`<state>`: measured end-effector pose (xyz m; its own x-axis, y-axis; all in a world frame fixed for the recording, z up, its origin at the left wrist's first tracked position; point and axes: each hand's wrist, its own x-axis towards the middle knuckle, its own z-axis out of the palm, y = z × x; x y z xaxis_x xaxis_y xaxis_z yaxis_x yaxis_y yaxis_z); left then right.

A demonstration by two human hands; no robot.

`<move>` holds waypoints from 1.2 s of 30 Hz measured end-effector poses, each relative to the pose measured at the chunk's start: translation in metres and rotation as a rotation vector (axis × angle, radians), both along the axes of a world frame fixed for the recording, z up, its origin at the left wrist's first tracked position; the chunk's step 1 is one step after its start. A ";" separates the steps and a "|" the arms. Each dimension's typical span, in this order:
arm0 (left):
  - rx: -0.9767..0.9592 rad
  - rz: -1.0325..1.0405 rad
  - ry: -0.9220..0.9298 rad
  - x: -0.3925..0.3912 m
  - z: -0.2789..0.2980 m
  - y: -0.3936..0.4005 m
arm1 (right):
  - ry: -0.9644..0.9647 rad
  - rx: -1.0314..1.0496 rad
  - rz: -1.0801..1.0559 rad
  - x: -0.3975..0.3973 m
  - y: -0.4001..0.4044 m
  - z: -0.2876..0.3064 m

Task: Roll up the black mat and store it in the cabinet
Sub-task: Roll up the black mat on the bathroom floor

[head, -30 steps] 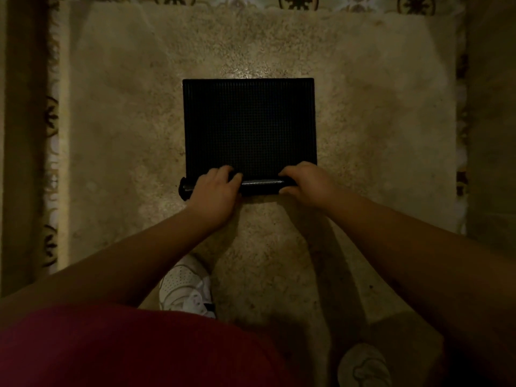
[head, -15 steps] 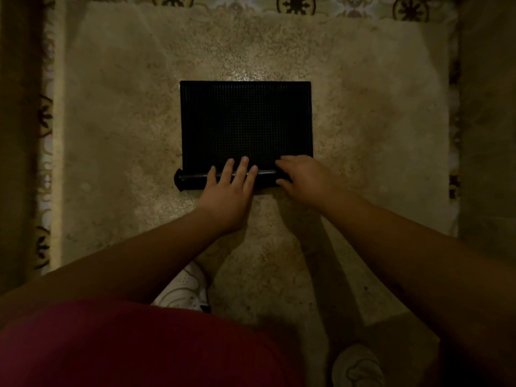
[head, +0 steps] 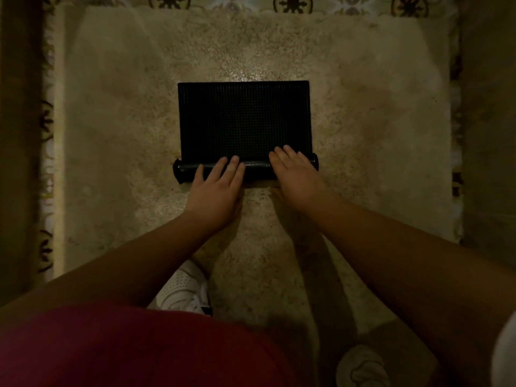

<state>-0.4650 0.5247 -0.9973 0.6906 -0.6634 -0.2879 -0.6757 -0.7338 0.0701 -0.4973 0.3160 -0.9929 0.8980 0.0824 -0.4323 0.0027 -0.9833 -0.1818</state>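
The black mat lies on a beige shaggy rug, its flat textured part stretching away from me. Its near edge is wound into a tight roll that runs left to right. My left hand rests flat on the left half of the roll, fingers spread and pointing forward. My right hand presses flat on the right half, fingers reaching onto the flat part. Neither hand is curled around the roll. No cabinet is in view.
The beige rug covers most of the floor, with patterned tiles beyond its far edge. Dark vertical surfaces stand at the left and right. My white shoes stand on the rug below my arms.
The roll has moved away from me and grown thicker, so the flat part is shorter. Both hands went from curled on the roll to flat with fingers stretched forward.
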 end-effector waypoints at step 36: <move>0.029 0.012 0.285 0.046 0.022 -0.012 | 0.141 0.154 -0.076 0.012 0.003 0.019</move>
